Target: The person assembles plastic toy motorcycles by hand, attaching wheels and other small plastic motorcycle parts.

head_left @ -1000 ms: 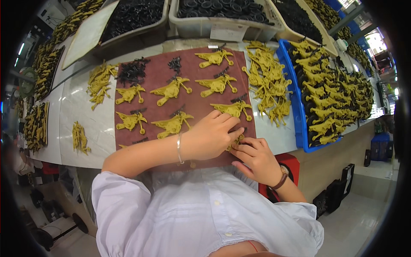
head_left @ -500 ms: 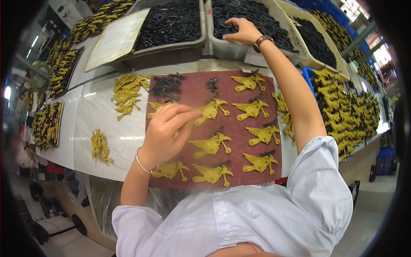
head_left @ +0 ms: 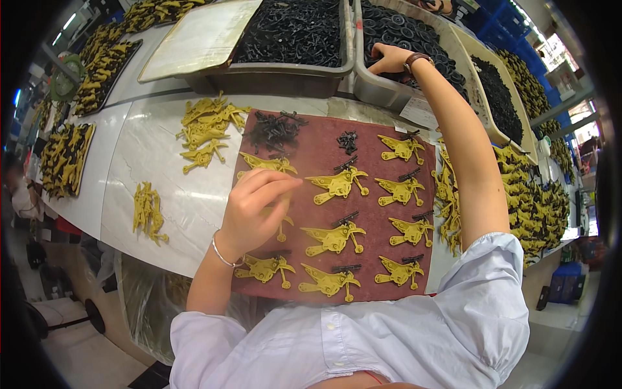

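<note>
My left hand (head_left: 256, 211) hovers over the left part of a reddish-brown cloth mat (head_left: 369, 243), its thumb and fingertips closed in a pinch. Whatever they hold, if anything, is too small to make out. Beneath and beside it lie yellow bird-shaped plastic parts (head_left: 338, 185) in rows, most with a small black rod piece beside or on them. My right hand (head_left: 391, 59) reaches over the near wall of a grey bin (head_left: 382, 91), thumb and fingers apart among black rings or wheels (head_left: 408, 32). Some of its fingers are partly hidden.
Small black pieces (head_left: 272, 131) are heaped on the mat's far left corner. Loose yellow parts (head_left: 206, 129) lie left of the mat. Another grey bin (head_left: 278, 74) holds black pieces, with a pale board (head_left: 204, 39) leaning on it. Yellow-and-black parts (head_left: 538, 207) crowd the right side.
My right hand has moved deeper among the black rings, its fingers curling more. My left hand stays pinched over the mat. The whole view has shifted a little.
</note>
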Available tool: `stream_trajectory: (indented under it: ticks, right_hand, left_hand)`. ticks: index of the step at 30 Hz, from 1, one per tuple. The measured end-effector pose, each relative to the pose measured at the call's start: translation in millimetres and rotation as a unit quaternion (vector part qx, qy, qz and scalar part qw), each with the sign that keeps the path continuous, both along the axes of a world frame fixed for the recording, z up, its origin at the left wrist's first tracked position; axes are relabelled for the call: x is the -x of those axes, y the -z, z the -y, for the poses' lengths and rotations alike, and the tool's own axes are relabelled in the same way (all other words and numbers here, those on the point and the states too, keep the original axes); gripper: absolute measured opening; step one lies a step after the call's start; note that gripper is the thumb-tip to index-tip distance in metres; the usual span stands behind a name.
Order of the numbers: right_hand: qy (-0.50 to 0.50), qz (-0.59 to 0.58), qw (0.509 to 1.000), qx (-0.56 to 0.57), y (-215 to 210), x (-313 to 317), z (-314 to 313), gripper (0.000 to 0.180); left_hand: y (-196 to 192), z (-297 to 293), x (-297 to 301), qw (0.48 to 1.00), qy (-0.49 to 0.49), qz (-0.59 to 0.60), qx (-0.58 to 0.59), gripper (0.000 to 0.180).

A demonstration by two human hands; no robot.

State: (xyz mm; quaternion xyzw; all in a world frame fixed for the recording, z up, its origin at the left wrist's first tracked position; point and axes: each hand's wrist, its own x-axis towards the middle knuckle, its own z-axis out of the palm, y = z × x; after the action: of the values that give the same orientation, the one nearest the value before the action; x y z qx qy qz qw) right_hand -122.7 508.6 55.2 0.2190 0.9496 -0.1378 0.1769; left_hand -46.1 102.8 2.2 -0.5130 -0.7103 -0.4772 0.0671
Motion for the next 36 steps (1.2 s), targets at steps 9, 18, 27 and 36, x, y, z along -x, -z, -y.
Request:
stream_trajectory:
  ticks: [9, 18, 27, 36]
  right_hand:
    - [0.028, 0.026, 0.999, 0.0, 10, 3, 3, 0.083]
    - [0.01, -0.113, 0.992, 0.057, 30, 0, -40, 0.047]
    - [-0.064, -0.036, 0.991, -0.109, 22, -2, -6, 0.088]
    - [-0.102, -0.132, 0.983, -0.072, 52, 18, -41, 0.055]
  left_hand:
    - [4, 5, 6, 0.997, -0.079, -0.007, -0.019, 0.022]
    - [6, 10, 15, 0.984, -0.161, -0.032, -0.075, 0.017]
    - [5, 7, 13, 0.985, -0.147, -0.041, -0.074, 0.017]
    - [13, 3, 12, 0.986, -0.147, -0.034, -0.073, 0.02]
